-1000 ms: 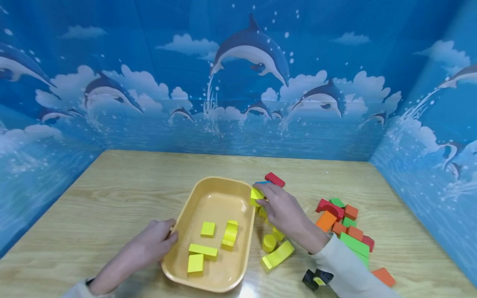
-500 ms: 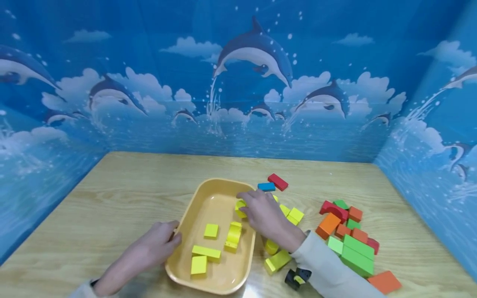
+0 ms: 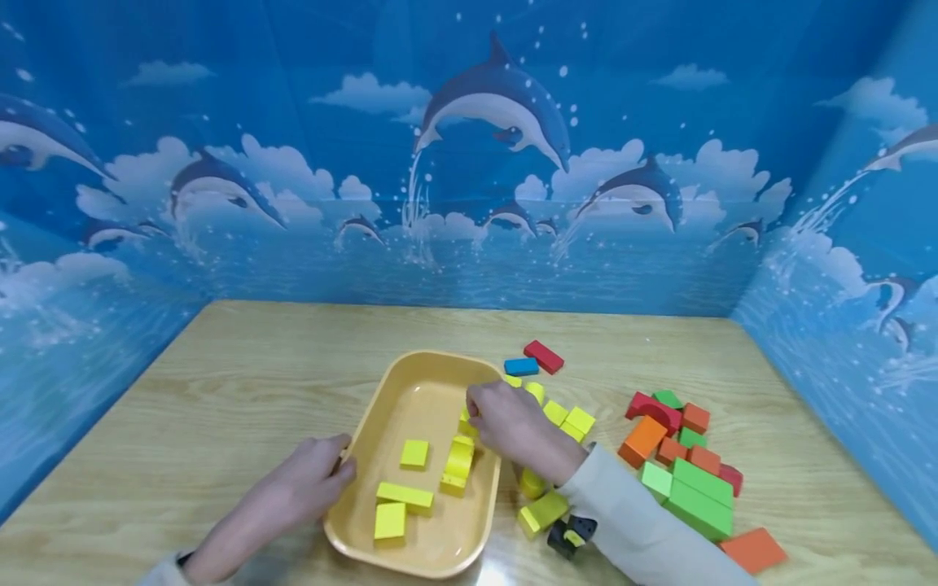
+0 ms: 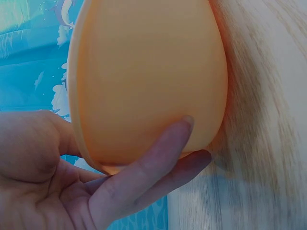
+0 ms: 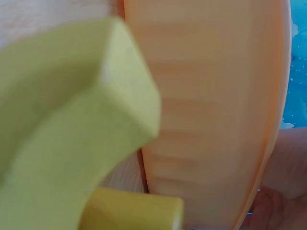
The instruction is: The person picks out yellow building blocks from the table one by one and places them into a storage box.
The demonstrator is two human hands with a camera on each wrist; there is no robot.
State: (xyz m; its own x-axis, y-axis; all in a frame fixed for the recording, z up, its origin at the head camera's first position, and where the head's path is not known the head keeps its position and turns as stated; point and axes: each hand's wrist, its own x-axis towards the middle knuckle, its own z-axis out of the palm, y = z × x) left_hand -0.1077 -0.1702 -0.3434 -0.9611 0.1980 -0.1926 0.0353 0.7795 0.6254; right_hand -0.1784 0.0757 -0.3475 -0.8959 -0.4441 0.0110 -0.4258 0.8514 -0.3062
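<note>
A tan plastic tray (image 3: 410,382) lies on the table with several yellow blocks inside, among them a flat square block (image 3: 414,454) and a long block (image 3: 405,497). My left hand (image 3: 311,476) grips the tray's left rim. In the left wrist view its fingers (image 4: 158,153) lie along the tray's outer wall (image 4: 153,86). Reaching over the right rim, my right hand (image 3: 513,419) holds a yellow block (image 3: 466,423) low inside the tray, mostly hidden by the fingers. In the right wrist view that hand (image 5: 280,191) is partly hidden behind the rim.
More yellow blocks (image 3: 579,423) lie just right of the tray, including a curved one (image 5: 62,105) and a cylinder (image 5: 134,208). A blue block (image 3: 521,367) and a red block (image 3: 545,356) lie behind them. Farther right is a pile with green blocks (image 3: 699,496) and orange blocks (image 3: 642,440).
My right hand has carried the yellow block leftward over the tray's right rim and lowered it inside. My left hand keeps its grip on the tray.
</note>
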